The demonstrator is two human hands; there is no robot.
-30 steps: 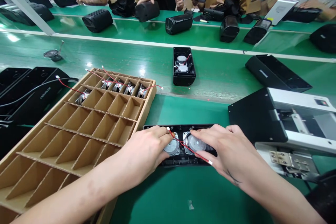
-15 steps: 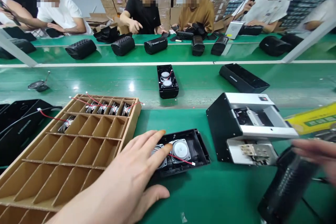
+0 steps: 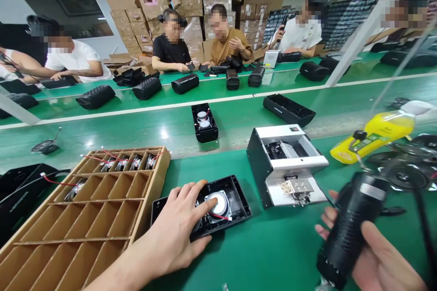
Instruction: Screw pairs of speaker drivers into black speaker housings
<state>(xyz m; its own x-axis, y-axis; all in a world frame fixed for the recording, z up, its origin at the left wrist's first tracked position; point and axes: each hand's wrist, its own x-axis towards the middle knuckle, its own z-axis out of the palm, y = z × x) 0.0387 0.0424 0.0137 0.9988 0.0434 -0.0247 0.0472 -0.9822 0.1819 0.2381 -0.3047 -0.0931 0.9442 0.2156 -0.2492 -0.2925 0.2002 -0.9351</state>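
My left hand (image 3: 186, 220) lies across an open black speaker housing (image 3: 239, 191), its thumb at the near side and a fingertip on a round speaker driver (image 3: 218, 204). A second driver in the housing is mostly hidden behind the fingers. A red wire with a white plug trails over the visible driver. At the right, my right hand (image 3: 372, 254) wraps round a black electric screwdriver (image 3: 353, 227), tilted with its bit end down. The screwdriver is apart from the housing. Between the hands, farther back, stands a silver and black screw feeder (image 3: 287, 163).
A divided cardboard tray (image 3: 85, 218) with several drivers stands at the left. A yellow bottle (image 3: 372, 134) and loose drivers (image 3: 406, 173) lie at the right. Another housing with drivers (image 3: 204, 122) and an empty shell (image 3: 288, 110) sit on the green conveyor (image 3: 153, 134). Co-workers (image 3: 170, 45) sit opposite.
The view has tilted up and shifted right. My right hand, blurred at the edge before, now shows wrapped round the screwdriver. My left hand has stayed on the housing, its fingers more bent.
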